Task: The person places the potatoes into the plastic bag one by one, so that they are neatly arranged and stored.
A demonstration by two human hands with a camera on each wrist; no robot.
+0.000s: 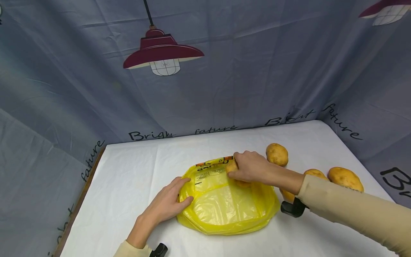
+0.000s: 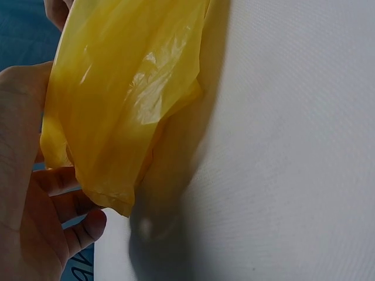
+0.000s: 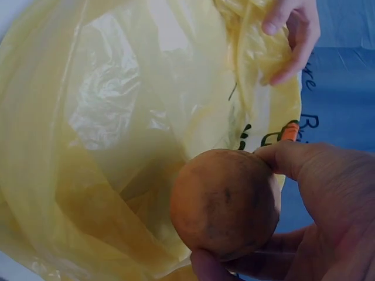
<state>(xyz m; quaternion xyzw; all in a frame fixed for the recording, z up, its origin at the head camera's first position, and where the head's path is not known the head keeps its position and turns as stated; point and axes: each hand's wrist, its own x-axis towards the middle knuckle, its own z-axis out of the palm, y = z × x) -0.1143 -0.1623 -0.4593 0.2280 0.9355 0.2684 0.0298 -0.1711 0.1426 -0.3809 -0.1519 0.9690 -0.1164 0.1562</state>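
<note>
A yellow plastic bag (image 1: 224, 210) lies on the white table with its mouth spread wide. My left hand (image 1: 167, 203) grips the bag's left rim, thumb over the inner side and fingers on the outside. In the left wrist view, the yellow plastic (image 2: 123, 99) hangs over those fingers. With my right hand (image 1: 252, 167) I hold a potato (image 3: 225, 202) at the bag's far right rim, over the opening. Thumb and fingers go round the potato from its sides. The right hand covers part of it in the head view.
Several more potatoes stand right of the bag: one behind (image 1: 277, 154), one farther right (image 1: 345, 179), others partly hidden by the right sleeve (image 1: 340, 207). A grey printed curtain (image 1: 244, 78) rises behind the white table (image 1: 128, 178).
</note>
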